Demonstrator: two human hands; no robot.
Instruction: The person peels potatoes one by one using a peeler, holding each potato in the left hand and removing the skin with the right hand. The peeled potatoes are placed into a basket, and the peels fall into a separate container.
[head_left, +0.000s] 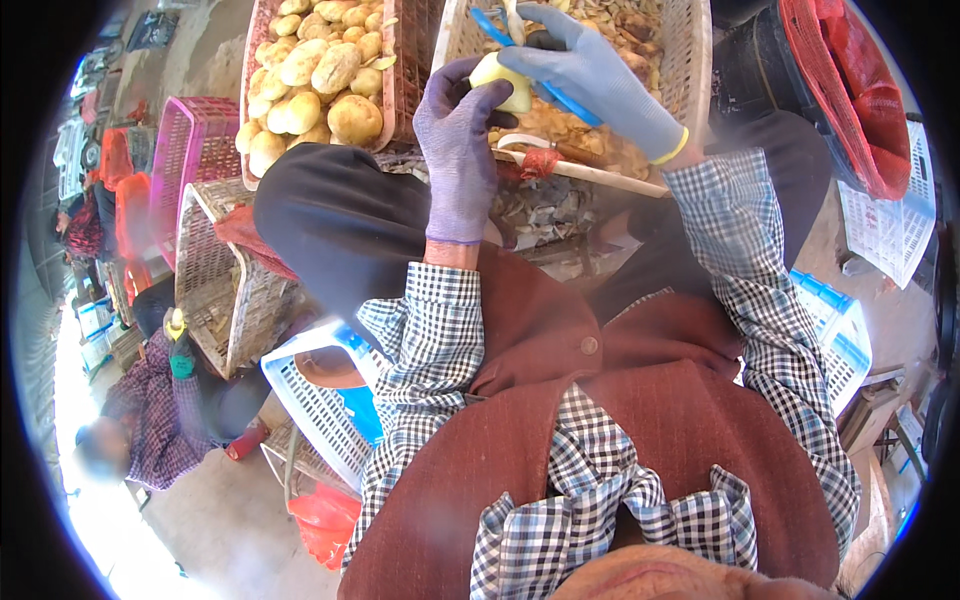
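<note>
My left hand (459, 150), in a purple-grey knit glove, holds a peeled, pale yellow potato (501, 75) between thumb and fingers. In a blue-grey glove with a yellow cuff, my right hand (600, 79) grips a blue-handled peeler (574, 106) whose other end shows past the fingers. My right thumb reaches to the potato, and where the blade lies is hidden. Both hands are above the near part of a whitish plastic crate (694, 82) that contains potato peelings (626, 146). To the left, a reddish crate (388, 82) is heaped with unpeeled potatoes (300, 112).
A white-handled tool (525, 140) lies at the peelings crate's near rim, beside red netting (540, 163). A black bucket (757, 75) with red mesh (862, 97) stands right. At left are a pink crate (187, 142), a tipped crate (210, 277) and another person (161, 405).
</note>
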